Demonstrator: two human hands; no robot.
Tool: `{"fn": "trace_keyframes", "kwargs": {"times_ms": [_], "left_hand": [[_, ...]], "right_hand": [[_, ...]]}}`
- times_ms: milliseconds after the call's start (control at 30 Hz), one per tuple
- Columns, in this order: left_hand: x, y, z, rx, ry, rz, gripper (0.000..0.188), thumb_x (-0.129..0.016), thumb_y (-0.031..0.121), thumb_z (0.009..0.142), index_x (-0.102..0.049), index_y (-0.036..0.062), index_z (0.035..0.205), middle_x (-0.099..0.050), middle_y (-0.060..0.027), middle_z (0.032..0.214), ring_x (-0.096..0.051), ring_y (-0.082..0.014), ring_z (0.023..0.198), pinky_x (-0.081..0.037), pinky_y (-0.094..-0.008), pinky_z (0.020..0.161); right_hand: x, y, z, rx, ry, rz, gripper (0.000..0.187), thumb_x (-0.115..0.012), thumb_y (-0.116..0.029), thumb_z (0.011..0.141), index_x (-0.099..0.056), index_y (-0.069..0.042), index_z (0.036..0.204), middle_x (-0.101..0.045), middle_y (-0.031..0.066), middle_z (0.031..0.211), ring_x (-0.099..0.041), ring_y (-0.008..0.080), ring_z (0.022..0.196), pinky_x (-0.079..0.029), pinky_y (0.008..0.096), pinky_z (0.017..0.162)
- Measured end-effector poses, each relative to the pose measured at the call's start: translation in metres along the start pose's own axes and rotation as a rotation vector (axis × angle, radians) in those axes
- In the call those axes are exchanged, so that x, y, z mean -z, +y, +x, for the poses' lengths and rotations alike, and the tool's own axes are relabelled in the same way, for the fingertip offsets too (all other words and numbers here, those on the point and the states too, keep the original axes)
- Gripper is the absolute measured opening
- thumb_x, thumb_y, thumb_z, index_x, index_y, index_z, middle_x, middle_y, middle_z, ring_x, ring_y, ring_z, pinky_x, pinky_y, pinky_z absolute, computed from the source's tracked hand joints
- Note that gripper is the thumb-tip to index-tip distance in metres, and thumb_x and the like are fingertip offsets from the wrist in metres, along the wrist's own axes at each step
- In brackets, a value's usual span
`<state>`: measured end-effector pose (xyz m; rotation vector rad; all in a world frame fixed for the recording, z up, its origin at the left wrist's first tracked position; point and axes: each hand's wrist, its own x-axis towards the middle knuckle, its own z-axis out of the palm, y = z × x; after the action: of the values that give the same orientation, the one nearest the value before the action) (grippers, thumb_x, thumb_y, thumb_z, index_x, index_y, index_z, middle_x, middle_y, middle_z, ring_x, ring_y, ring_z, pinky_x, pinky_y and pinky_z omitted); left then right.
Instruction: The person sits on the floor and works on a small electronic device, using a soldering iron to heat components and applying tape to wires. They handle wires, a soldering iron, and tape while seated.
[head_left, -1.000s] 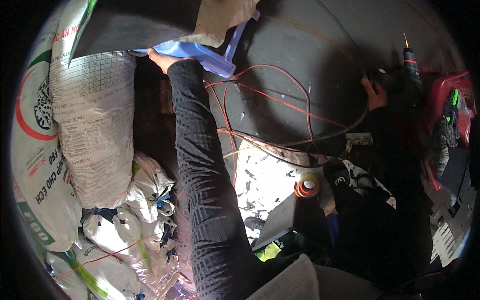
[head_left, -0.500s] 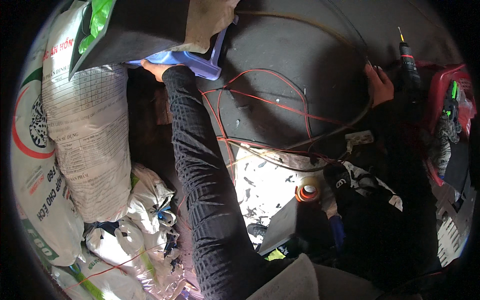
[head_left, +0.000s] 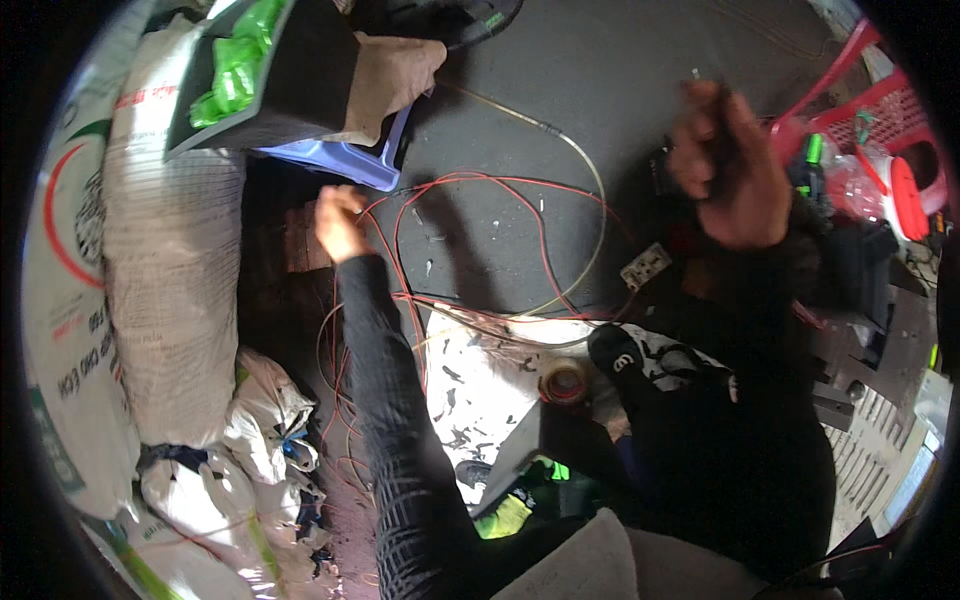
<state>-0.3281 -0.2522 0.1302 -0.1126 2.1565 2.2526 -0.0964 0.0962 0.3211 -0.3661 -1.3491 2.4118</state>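
Head view: the left hand (head_left: 343,222), loosely curled, partly open and seemingly empty, is just below the blue plastic frame (head_left: 375,175) — apart from it, near the red cable (head_left: 460,175). The blurred right hand (head_left: 730,170) is near the red basket (head_left: 868,112); its grip I cannot tell. This looks like a reach — grasping calls for closing fingers.

Left hand: and it's off! The left hand (head_left: 342,222) has let go of the blue plastic frame (head_left: 355,165) and now hangs just below it, fingers loosely curled.
Right hand: up from the floor goes the right hand (head_left: 735,165), blurred now, over beside the red basket (head_left: 905,115).
Hose: the yellowish hose (head_left: 600,190) has swung clear of that hand.
Black tool: out of sight, perhaps hidden.
Jar: a red-lidded jar (head_left: 906,200) comes into view.
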Motion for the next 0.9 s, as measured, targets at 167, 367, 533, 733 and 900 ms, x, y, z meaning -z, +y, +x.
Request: {"fn": "trace_keyframes", "kwargs": {"times_ms": [167, 367, 533, 733, 900], "left_hand": [[-0.053, 0.139, -0.245, -0.08, -0.395, 0.081, 0.051, -0.063, 0.026, 0.086, -0.049, 0.0002, 0.128, -0.062, -0.0115, 0.111, -0.057, -0.0171, 0.101, -0.045, -0.0304, 0.085], [-0.063, 0.266, -0.378, -0.41, -0.276, 0.439, 0.046, -0.065, 0.016, 0.083, -0.052, 0.0022, 0.125, -0.06, -0.0159, 0.114, -0.057, -0.0243, 0.106, -0.043, -0.0344, 0.092], [-0.049, 0.267, -0.415, -0.234, -0.09, 0.147, 0.029, -0.06, 0.012, 0.089, -0.059, 0.0005, 0.116, -0.065, -0.0064, 0.096, -0.061, -0.0113, 0.085, -0.048, -0.0253, 0.078], [-0.032, 0.245, -0.435, 0.005, -0.178, -0.063, 0.029, -0.063, 0.012, 0.087, -0.059, -0.001, 0.113, -0.066, -0.008, 0.09, -0.062, -0.0126, 0.079, -0.049, -0.0249, 0.072], [-0.031, 0.226, -0.443, 0.023, -0.071, -0.165, 0.026, -0.063, 0.01, 0.086, -0.06, -0.0004, 0.11, -0.065, -0.0077, 0.091, -0.06, -0.0119, 0.077, -0.048, -0.0237, 0.069]], "right_hand": [[-0.081, -0.043, -0.041, -0.171, -0.425, 0.47, 0.037, -0.047, -0.033, 0.095, -0.052, -0.002, 0.116, -0.051, -0.0032, 0.081, -0.049, 0.0097, 0.068, -0.04, 0.0238, 0.058], [-0.143, -0.068, -0.093, -0.507, -0.49, 0.885, 0.022, -0.052, -0.026, 0.094, -0.061, -0.011, 0.107, -0.055, -0.0032, 0.079, -0.05, 0.0104, 0.068, -0.043, 0.0241, 0.059], [-0.146, -0.059, -0.102, -0.544, -0.312, 0.788, 0.024, -0.051, -0.025, 0.093, -0.062, -0.009, 0.109, -0.058, 0.0009, 0.082, -0.056, 0.0145, 0.072, -0.049, 0.0297, 0.068], [-0.114, -0.051, -0.112, -0.566, -0.363, 0.606, 0.028, -0.051, -0.021, 0.092, -0.059, -0.008, 0.116, -0.061, 0.0035, 0.093, -0.058, 0.0178, 0.084, -0.049, 0.0343, 0.078], [-0.102, -0.057, -0.105, -0.507, -0.506, 0.554, 0.03, -0.051, -0.019, 0.093, -0.056, -0.008, 0.12, -0.06, 0.0025, 0.099, -0.058, 0.0181, 0.09, -0.048, 0.035, 0.081]]}}
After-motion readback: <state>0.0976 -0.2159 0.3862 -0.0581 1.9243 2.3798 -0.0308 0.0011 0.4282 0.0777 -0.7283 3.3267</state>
